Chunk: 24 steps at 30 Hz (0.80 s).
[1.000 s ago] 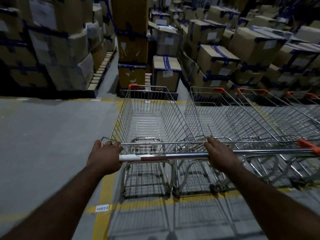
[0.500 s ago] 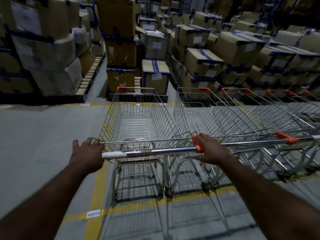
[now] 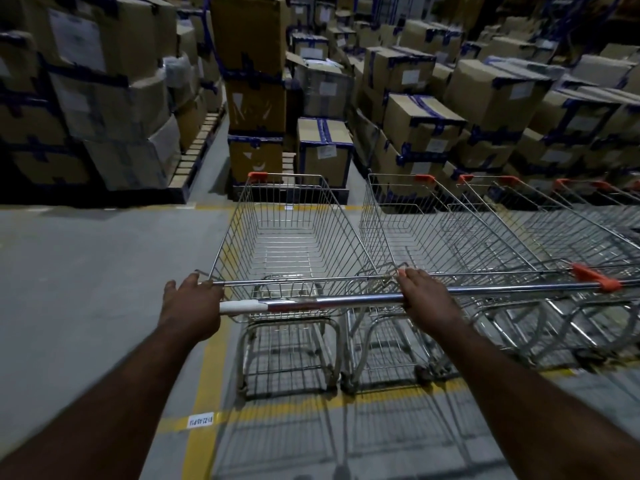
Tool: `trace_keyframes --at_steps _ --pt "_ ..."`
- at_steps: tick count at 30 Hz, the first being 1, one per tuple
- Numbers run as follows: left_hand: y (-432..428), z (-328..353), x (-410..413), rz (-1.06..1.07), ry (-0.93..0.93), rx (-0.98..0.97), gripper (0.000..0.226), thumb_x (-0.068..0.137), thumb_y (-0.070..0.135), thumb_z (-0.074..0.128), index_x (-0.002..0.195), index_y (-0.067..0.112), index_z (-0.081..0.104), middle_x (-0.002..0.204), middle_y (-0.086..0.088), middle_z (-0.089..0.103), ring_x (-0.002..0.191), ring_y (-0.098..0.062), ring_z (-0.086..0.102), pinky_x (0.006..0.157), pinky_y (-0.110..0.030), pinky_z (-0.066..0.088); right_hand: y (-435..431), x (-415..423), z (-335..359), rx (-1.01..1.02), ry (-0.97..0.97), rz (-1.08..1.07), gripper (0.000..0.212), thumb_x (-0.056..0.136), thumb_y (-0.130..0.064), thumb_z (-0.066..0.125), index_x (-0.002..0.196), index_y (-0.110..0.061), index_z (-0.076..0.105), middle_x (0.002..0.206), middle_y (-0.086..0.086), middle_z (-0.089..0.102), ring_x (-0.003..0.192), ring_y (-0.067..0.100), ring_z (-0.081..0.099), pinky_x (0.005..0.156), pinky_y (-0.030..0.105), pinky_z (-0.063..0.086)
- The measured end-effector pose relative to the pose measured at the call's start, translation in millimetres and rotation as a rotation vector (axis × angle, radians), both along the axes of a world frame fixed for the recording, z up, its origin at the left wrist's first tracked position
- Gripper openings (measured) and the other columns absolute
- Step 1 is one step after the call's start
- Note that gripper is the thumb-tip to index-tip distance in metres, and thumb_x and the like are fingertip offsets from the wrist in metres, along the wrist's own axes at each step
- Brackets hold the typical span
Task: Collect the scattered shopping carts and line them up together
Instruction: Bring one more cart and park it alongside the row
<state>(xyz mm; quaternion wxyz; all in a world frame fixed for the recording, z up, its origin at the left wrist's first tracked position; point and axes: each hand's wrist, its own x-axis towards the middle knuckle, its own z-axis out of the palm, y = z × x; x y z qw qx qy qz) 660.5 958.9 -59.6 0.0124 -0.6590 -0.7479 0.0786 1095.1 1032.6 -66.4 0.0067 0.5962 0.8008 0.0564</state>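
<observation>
Cart [image 3: 289, 233] at the left end of the row is sitting side by side with the neighbouring cart [image 3: 436, 233]. Their wire baskets are almost touching, and its handle [image 3: 311, 302] is running nearly in line with the neighbour's bar. Over the last second it has barely been shifting against that neighbour. What is changing is the left hand [image 3: 189, 306]. A second ago its fingers were wrapping the bar's end, whereas now they are stretching forward, relaxed, with the palm resting on the white-taped end. The right hand [image 3: 427, 299] is still curling over the handle's right end, gripping it where the two carts meet. Judging by this, the parking step is finishing: this cart is probably placed, and any remaining scattered cart is waiting to be fetched. Further carts [image 3: 554, 237] are stretching off to the right. The wheels are standing just inside a yellow floor line [image 3: 207, 368], and stacked cardboard boxes [image 3: 419, 123] are filling the background.
</observation>
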Motion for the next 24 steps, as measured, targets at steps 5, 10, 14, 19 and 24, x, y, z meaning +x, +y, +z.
trace_keyframes --at_steps 5,10,14,19,24 --pt "-1.9 2.9 1.8 -0.014 0.006 0.003 0.039 0.092 0.034 0.057 0.131 0.033 0.057 0.143 0.009 0.053 0.145 -0.022 0.030 0.112 -0.049 0.029 -1.6 -0.5 0.5 0.026 0.007 -0.001 0.071 0.094 -0.011 0.067 0.157 -0.014 0.034 0.163 0.011 0.035 0.150 0.030 0.033 0.123 0.046 0.027" --pt "-6.8 2.9 1.6 -0.027 -0.009 0.006 0.038 0.092 0.038 0.058 0.129 0.032 0.057 0.141 0.009 0.054 0.142 -0.022 0.034 0.108 -0.042 0.035 -2.4 -1.3 4.0 0.012 0.008 -0.009 0.070 0.095 -0.011 0.065 0.157 -0.015 0.033 0.163 0.010 0.034 0.150 0.028 0.033 0.124 0.044 0.026" --pt "-11.5 0.0 1.8 -0.021 -0.014 0.006 0.036 0.091 0.039 0.058 0.126 0.033 0.058 0.136 0.010 0.057 0.136 -0.021 0.038 0.106 -0.042 0.036 -4.1 -1.0 5.0 0.011 0.007 -0.012 0.070 0.094 -0.009 0.065 0.157 -0.015 0.034 0.162 0.011 0.036 0.148 0.028 0.035 0.123 0.043 0.027" --pt "-11.8 4.2 2.8 -0.034 -0.021 -0.024 0.037 0.090 0.036 0.061 0.127 0.035 0.058 0.139 0.011 0.055 0.141 -0.022 0.035 0.106 -0.043 0.034 -5.3 -1.5 7.7 -0.001 -0.007 -0.017 0.069 0.097 -0.011 0.061 0.158 -0.015 0.030 0.163 0.010 0.034 0.148 0.028 0.034 0.123 0.040 0.024" --pt "-12.4 8.6 4.6 -0.029 -0.032 -0.071 0.042 0.086 0.042 0.063 0.127 0.036 0.056 0.140 0.010 0.055 0.141 -0.023 0.034 0.107 -0.044 0.034 -8.4 -3.2 13.7 -0.025 -0.017 -0.021 0.068 0.097 -0.010 0.060 0.158 -0.016 0.031 0.164 0.008 0.034 0.142 0.029 0.044 0.119 0.042 0.035"
